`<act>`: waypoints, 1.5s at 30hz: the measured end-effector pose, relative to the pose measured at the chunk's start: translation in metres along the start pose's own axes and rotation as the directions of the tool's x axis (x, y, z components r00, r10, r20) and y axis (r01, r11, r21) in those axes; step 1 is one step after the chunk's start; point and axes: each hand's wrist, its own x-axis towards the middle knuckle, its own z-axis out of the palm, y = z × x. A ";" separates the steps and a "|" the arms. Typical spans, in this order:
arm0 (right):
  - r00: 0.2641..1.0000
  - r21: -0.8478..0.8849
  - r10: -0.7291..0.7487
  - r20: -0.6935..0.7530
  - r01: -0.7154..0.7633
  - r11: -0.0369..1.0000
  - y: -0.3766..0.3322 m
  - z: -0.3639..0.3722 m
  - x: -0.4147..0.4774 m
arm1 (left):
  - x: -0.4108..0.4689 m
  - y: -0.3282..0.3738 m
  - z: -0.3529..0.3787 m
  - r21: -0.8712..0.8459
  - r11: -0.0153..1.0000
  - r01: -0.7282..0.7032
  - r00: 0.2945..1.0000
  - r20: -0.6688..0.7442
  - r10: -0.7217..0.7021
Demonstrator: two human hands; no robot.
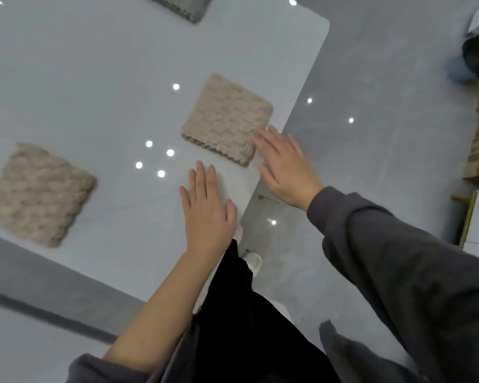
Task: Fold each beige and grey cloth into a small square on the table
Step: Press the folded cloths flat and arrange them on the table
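Down on the glossy white table (94, 78) now, close to its right edge: a folded beige cloth (227, 120), a neat thick square with its layers stacked along the near side. Right at its near right corner, the right hand (284, 167), palm down, fingers straight and fanned apart, gripping nothing. Fingertips at the cloth's edge, touching or just clear of it; impossible to tell through the blur. A little nearer, the left hand (208, 208), flat and palm down over bare tabletop, fingers straight and close together, holding nothing, apart from the cloth. Off to the left, well apart, a second beige cloth (36, 194), also folded to a square, blurred. Up at the top edge of the view, part of a grey cloth (180, 6), mostly cut off. Beyond the table edge, grey floor (371, 134) dotted with bright spots of reflected light. Lower down, a dark grey sleeve (398, 258) on the right arm, black trousers (246, 327) and a pale shoe (253, 261).
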 end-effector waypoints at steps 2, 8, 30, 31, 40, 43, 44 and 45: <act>0.998 -0.015 -0.061 -0.005 0.060 0.998 0.011 -0.011 0.027 | 0.011 0.007 0.004 -0.053 0.997 0.061 0.997 -0.053 -0.064; 0.945 -0.111 -0.281 0.170 0.302 0.947 0.043 -0.033 0.102 | 0.052 0.026 0.020 -0.187 0.967 0.176 0.958 -0.195 -0.212; 0.733 -0.057 -0.578 0.358 0.635 0.770 0.049 -0.005 0.142 | 0.085 0.076 0.056 -0.252 0.766 0.591 0.677 -0.362 -0.641; 0.734 -0.050 -0.580 0.353 0.633 0.772 0.049 -0.005 0.141 | 0.083 0.077 0.056 -0.254 0.759 0.599 0.663 -0.375 -0.648; 0.731 -0.052 -0.600 0.324 0.648 0.760 0.047 0.004 0.139 | 0.096 0.080 0.062 -0.152 0.751 0.643 0.652 -0.406 -0.640; 0.729 -0.064 -0.608 0.316 0.655 0.753 0.047 0.005 0.140 | 0.094 0.077 0.060 -0.100 0.764 0.638 0.681 -0.390 -0.620; 0.732 -0.071 -0.605 0.314 0.653 0.754 0.047 0.006 0.139 | 0.095 0.077 0.060 -0.092 0.754 0.650 0.676 -0.384 -0.629; 0.736 -0.079 -0.601 0.312 0.651 0.755 0.046 0.007 0.138 | 0.096 0.078 0.060 -0.086 0.746 0.660 0.671 -0.380 -0.637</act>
